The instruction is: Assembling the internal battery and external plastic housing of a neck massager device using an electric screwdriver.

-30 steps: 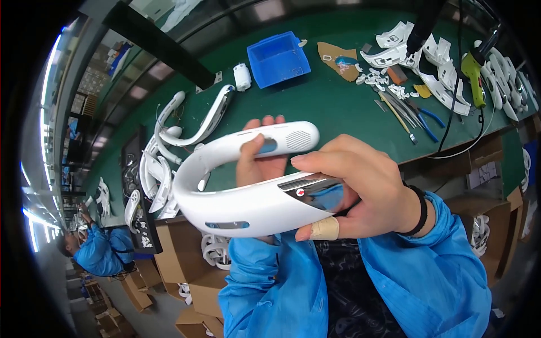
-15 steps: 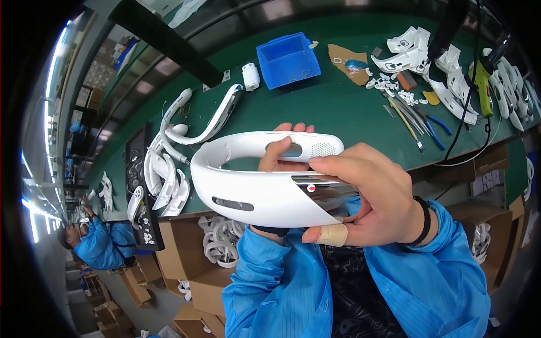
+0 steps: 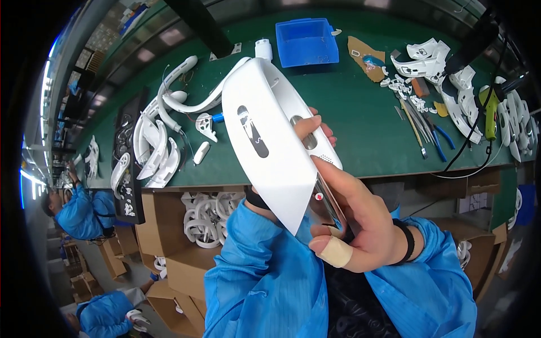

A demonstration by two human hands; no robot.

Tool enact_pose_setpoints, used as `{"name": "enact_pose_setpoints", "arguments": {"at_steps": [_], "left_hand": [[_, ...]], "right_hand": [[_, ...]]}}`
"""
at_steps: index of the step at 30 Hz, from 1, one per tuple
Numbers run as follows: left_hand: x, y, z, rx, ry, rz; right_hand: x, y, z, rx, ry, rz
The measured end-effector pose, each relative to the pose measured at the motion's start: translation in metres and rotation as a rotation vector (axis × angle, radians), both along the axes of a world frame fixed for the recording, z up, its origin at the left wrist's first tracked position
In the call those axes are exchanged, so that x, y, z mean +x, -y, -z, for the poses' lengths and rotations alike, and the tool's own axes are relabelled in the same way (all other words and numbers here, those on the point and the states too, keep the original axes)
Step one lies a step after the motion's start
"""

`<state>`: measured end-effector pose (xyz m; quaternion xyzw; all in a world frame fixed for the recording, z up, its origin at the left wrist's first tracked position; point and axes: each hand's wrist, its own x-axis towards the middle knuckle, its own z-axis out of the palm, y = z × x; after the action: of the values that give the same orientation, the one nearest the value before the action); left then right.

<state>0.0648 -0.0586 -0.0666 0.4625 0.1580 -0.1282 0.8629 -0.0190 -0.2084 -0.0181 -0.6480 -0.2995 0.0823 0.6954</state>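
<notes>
A white U-shaped neck massager [image 3: 276,174] is held up in front of me, tilted, its curved back pointing away to the left. It has a dark oval panel on its outer face and a shiny end section with a small red-and-white sticker. My right hand [image 3: 369,225] is closed round that shiny end; a plaster wraps its thumb. On the other arm of the massager, next to a metallic oval and a patch of small holes, my left hand [image 3: 307,127] grips with its thumb inside and fingertips beyond. The massager hides much of the left hand.
On the green bench [image 3: 236,163] are a blue bin [image 3: 307,48], white curved shells [image 3: 160,152], a black tray [image 3: 131,169], hand tools [image 3: 420,127] and a green-handled tool [image 3: 489,112]. Cardboard boxes [image 3: 186,262] stand below. Two people [image 3: 90,211] work at the left.
The massager has swung from lying nearly level to a steep tilt, its curved back rising and its shiny end dropping. Both hands keep hold. My view has shifted, showing a second person lower left.
</notes>
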Motion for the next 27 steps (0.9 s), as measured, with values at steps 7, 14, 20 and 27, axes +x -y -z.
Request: {"name": "enact_pose_setpoints", "arguments": {"at_steps": [7, 14, 20, 27], "left_hand": [[0.010, -0.008, 0.019, 0.029, -0.009, 0.086], [0.010, -0.014, 0.024, -0.040, 0.057, 0.101], [-0.003, -0.004, -0.008, -0.075, -0.063, 0.031], [-0.003, -0.011, 0.040, -0.077, 0.105, -0.020]], "right_hand": [[0.001, -0.006, 0.005, -0.014, 0.020, 0.003], [0.002, -0.010, 0.004, -0.012, 0.043, 0.011], [0.014, -0.009, -0.011, 0.139, -0.065, 0.029], [0.012, -0.013, -0.018, 0.290, -0.259, 0.036]]}}
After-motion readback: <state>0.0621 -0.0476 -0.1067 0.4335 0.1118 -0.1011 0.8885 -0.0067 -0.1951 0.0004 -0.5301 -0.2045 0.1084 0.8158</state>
